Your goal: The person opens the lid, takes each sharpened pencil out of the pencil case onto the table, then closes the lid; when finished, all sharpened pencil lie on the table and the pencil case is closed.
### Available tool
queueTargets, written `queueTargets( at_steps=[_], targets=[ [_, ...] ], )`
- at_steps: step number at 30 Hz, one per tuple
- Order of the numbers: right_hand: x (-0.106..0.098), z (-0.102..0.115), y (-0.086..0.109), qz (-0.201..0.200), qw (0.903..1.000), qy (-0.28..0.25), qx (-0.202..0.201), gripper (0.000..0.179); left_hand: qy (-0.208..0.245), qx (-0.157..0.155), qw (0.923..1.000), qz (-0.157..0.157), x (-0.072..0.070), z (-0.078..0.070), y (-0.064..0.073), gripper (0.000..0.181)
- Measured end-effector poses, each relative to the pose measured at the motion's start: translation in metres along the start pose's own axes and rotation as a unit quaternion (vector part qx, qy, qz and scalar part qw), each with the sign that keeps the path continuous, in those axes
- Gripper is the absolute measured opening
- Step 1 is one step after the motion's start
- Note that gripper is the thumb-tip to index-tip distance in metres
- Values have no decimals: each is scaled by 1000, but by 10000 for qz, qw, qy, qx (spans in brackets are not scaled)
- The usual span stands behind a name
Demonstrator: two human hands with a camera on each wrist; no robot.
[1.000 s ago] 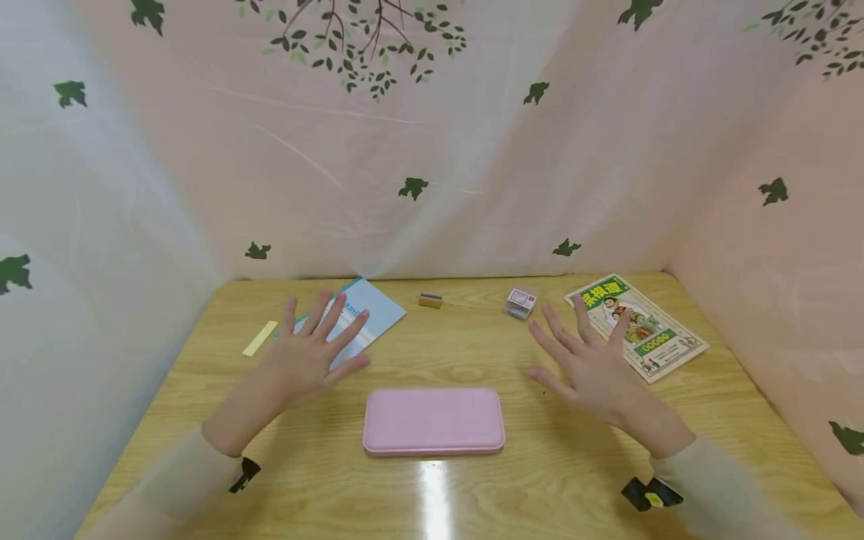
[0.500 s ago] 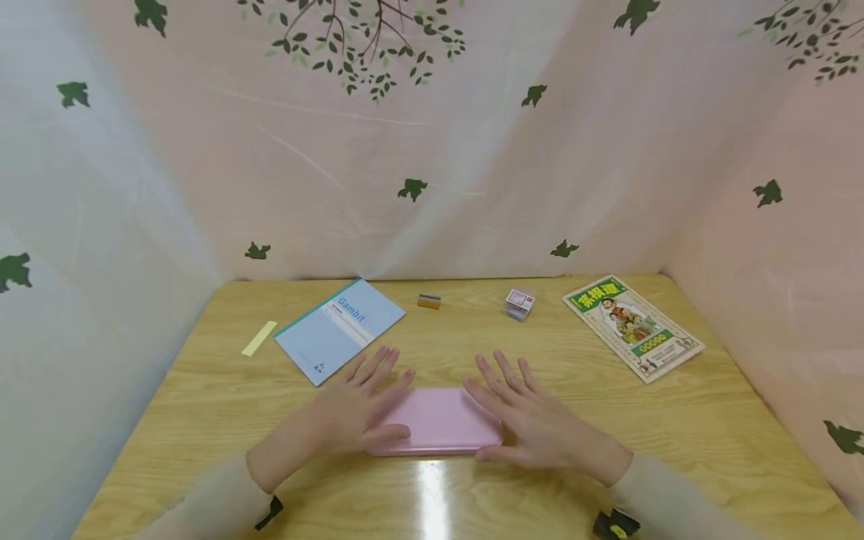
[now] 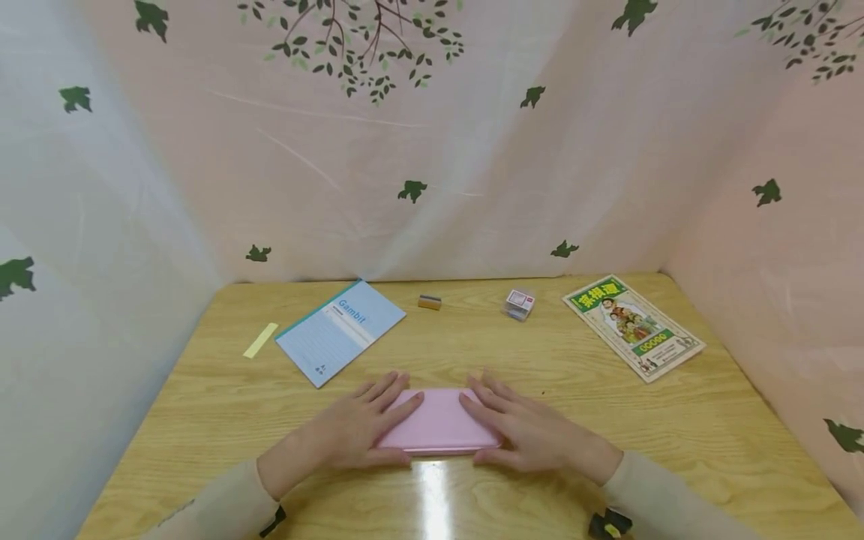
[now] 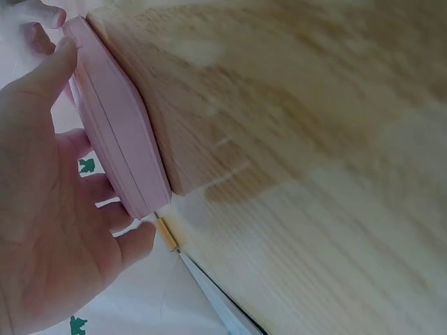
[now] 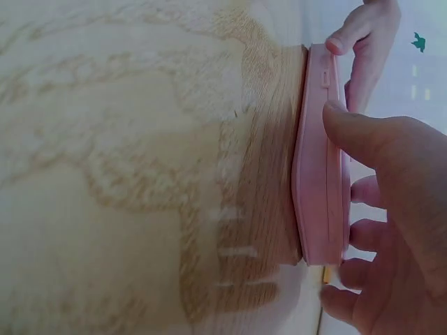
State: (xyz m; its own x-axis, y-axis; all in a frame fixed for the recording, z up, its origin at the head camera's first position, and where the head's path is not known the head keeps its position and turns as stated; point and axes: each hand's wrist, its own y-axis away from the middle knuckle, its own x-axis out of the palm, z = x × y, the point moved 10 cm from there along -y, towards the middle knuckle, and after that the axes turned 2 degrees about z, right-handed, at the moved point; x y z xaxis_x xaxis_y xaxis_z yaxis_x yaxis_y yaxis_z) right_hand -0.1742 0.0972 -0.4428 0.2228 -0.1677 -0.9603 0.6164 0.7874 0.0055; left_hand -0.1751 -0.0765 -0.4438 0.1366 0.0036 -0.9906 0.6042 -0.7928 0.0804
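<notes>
A pink pencil case (image 3: 442,424) lies flat on the wooden table, its lid closed. Over its left end is my left hand (image 3: 354,427), fingers extended across the lid and thumb at the front edge. The right hand (image 3: 529,431) mirrors this at the other end. In the left wrist view, the left thumb (image 4: 54,70) meets the side of the case near the seam. The right wrist view has the right thumb (image 5: 356,132) against the case's front side, close to a small catch (image 5: 325,77); the other fingers are along the lid side.
Behind the case, a blue notebook (image 3: 340,330) lies at the left beside a pale yellow strip (image 3: 259,340). A small orange-and-grey block (image 3: 429,301) and a little clear box (image 3: 519,304) stand at the back. An illustrated booklet (image 3: 634,326) lies at the right. Patterned cloth (image 3: 445,135) encloses the table.
Both hands have come down and inward from above the table onto the two ends of the pencil case. The case has stayed in place.
</notes>
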Motion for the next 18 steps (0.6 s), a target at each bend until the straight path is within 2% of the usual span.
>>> queueTargets(
  at_steps=[5,12,18],
  targets=[
    [-1,2,-5,33,9999,126,-17,72,-57,167,9998,26,-2,2,-1,86],
    [-2,4,-16,68,9990,434,21,76,229,30,9996,176,-1,5,-6,92],
    [-2,2,-19,-19,9985,543,99,80,97,230,9996,-153,-7,1,-9,93]
  ],
)
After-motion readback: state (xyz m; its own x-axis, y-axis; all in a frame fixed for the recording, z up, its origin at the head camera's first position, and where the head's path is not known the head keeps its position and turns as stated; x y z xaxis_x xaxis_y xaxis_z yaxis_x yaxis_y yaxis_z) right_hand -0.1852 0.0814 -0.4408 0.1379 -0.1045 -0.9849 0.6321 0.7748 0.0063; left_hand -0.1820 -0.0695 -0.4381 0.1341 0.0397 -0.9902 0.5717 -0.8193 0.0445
